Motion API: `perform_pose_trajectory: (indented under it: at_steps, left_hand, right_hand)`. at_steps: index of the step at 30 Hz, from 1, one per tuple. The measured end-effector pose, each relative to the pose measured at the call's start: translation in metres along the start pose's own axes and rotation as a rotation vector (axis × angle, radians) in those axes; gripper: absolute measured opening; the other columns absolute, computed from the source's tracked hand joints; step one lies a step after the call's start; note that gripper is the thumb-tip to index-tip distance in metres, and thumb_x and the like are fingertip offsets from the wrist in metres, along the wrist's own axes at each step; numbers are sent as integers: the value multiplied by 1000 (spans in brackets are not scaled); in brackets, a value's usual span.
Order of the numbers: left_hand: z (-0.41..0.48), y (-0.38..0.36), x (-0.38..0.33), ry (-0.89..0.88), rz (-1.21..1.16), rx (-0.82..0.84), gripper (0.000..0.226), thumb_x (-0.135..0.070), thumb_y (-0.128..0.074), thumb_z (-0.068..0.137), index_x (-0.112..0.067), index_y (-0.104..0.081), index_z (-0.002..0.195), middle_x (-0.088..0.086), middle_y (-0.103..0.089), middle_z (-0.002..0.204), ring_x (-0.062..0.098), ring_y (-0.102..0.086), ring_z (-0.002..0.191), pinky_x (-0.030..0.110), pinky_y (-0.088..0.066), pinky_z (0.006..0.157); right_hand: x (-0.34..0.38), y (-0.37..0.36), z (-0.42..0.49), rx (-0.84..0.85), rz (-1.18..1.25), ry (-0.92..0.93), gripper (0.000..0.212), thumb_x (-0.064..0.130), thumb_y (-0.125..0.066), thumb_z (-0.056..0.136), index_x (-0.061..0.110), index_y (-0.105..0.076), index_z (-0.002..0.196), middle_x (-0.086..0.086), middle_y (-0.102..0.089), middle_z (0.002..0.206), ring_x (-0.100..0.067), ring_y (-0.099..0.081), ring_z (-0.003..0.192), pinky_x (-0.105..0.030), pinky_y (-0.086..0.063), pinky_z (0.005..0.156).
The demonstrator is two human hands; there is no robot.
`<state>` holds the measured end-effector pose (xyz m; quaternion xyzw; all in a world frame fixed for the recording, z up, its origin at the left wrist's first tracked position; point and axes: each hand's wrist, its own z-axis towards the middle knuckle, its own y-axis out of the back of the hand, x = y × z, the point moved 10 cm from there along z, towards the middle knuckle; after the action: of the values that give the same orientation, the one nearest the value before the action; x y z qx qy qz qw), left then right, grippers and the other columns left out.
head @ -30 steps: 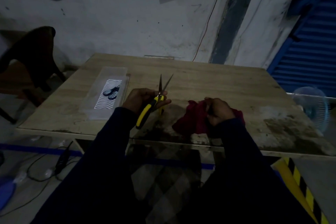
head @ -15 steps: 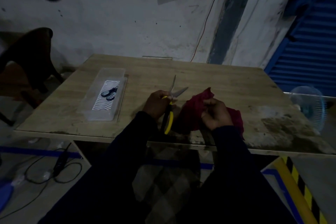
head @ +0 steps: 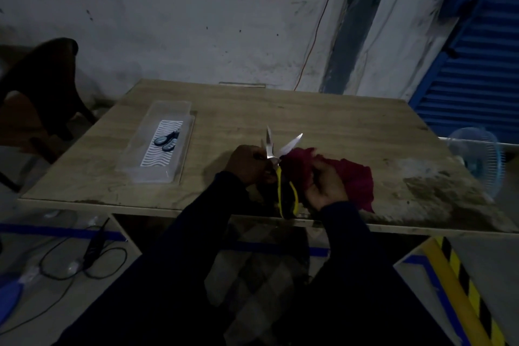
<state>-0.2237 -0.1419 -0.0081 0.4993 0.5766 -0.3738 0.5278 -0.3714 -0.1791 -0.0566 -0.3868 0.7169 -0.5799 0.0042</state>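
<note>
Left hand [head: 248, 164] grips the stiff, sharp scissors [head: 270, 146] near the pivot, right hand [head: 325, 187] clutches the limp cloth [head: 356, 177]; handles judged the safest hold.

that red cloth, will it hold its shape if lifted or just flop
Probably floppy: the red cloth bunches in soft folds where the right hand grips it, and its free end droops toward the table. Likely light, since a few curled fingers hold it up. It may buckle rather than resist if the open scissors push against it.

Tray [head: 157, 171] blocks left; tabletop [head: 323, 118] beyond open.
</note>
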Motion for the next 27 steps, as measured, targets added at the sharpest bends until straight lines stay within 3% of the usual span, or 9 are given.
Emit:
perform_pose_trajectory:
  at_steps: [2, 5, 8, 11, 15, 19, 23, 25, 27]
  left_hand:
    - [-3, 0, 2, 19, -4, 5, 22, 0, -75, 85, 19, -65, 82, 29, -63, 71, 31, -63, 55, 37, -56, 54]
    - [-2, 4, 14, 34, 83, -27, 24, -13, -78, 84, 10, -72, 82, 26, -69, 71, 32, -69, 54, 37, -58, 55]
    - [-1, 7, 16, -30, 223, -52, 21, -25, -78, 84, -6, -77, 75, 18, -72, 67, 30, -69, 53, 33, -56, 50]
    - [2, 8, 3, -115, 416, -40, 14, -22, -78, 83, -8, -81, 80, 15, -75, 73, 27, -73, 63, 31, -58, 56]
    - [3, 15, -12, -140, 572, -26, 16, -29, -79, 80, -17, -82, 89, -1, -75, 77, 15, -72, 76, 13, -45, 57]
    - [4, 16, -18, -147, 656, -37, 20, -34, -78, 77, -19, -83, 90, 2, -78, 87, 16, -71, 83, 28, -57, 76]
    - [7, 4, -9, -100, 520, 87, 26, -34, -82, 78, -9, -78, 71, 5, -67, 61, 13, -62, 60, 27, -49, 64]
    - [8, 1, 0, -76, 431, 144, 22, -27, -80, 82, -7, -76, 72, 14, -73, 72, 18, -67, 65, 34, -56, 70]
    - [6, -2, 9, -57, 308, 165, 19, -18, -78, 84, 0, -77, 81, 23, -74, 82, 28, -70, 71, 46, -59, 76]
  right_hand:
    - [-5, -5, -2, 24, -167, 8, 28, 0, -62, 81, 3, -67, 108, -13, -72, 94, -19, -72, 78, -21, -58, 58]
    - [-6, -11, -4, 18, -307, 75, 27, -3, -49, 94, 4, -75, 92, -11, -72, 89, -16, -71, 72, -22, -59, 61]
    - [-10, -15, -1, 1, -332, 92, 31, -3, -52, 94, 6, -79, 81, -13, -71, 96, -18, -70, 79, -25, -59, 74]
    - [-9, -10, 2, -31, -305, 84, 19, -5, -59, 86, 2, -77, 84, -16, -71, 93, -20, -72, 76, -26, -61, 66]
    - [-16, -14, 0, 2, -363, 16, 13, 8, -64, 82, 5, -76, 82, -11, -72, 88, -18, -70, 69, -25, -59, 63]
    - [-16, -27, 1, 93, -323, 98, 9, 6, -63, 84, 0, -63, 91, -16, -65, 92, -25, -67, 80, -32, -59, 75]
    - [-11, -31, -1, 131, -506, 189, 32, 15, -83, 66, 1, -68, 91, -18, -67, 93, -30, -66, 84, -44, -53, 88]
    - [-10, -27, 0, 126, -518, 226, 24, 11, -77, 77, -1, -68, 96, -21, -66, 95, -31, -65, 86, -45, -51, 88]
    - [-8, -17, 1, 53, -517, 228, 32, 18, -83, 71, 0, -72, 95, -19, -67, 94, -29, -63, 83, -42, -50, 83]
